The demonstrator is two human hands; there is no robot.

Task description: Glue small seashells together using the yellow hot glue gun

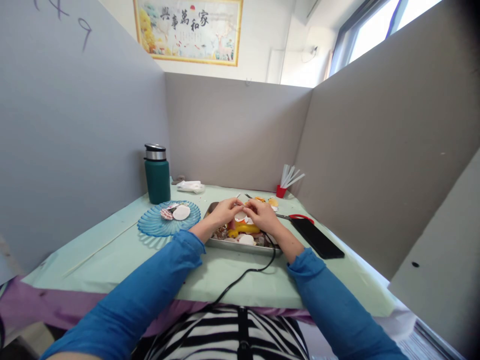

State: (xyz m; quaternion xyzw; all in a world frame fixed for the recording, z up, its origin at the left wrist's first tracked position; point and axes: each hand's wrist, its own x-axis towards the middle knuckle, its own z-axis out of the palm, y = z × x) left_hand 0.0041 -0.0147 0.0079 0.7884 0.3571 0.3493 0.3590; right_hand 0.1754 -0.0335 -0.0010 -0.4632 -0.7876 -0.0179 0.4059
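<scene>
Both hands meet over a metal tray [240,245] with their fingertips close together. My left hand [227,210] is closed in a pinch, and so is my right hand [261,212] facing it. Between and just under the fingertips shows a small white round piece [240,216], which both appear to hold; its details are too small to tell. Below them in the tray lies a yellow tool [245,228], apparently a glue gun, near a black cord [245,272] running toward my body. Small mixed pieces and another white piece [247,240] lie around it.
To the left are a blue scalloped plate [150,224] bearing a white disc and patterned pieces, and a green bottle [157,177]. On the right lie red-handled scissors [302,218], a black phone [318,238] and a red cup [281,191] of white sticks. Grey partitions [240,130] enclose the table.
</scene>
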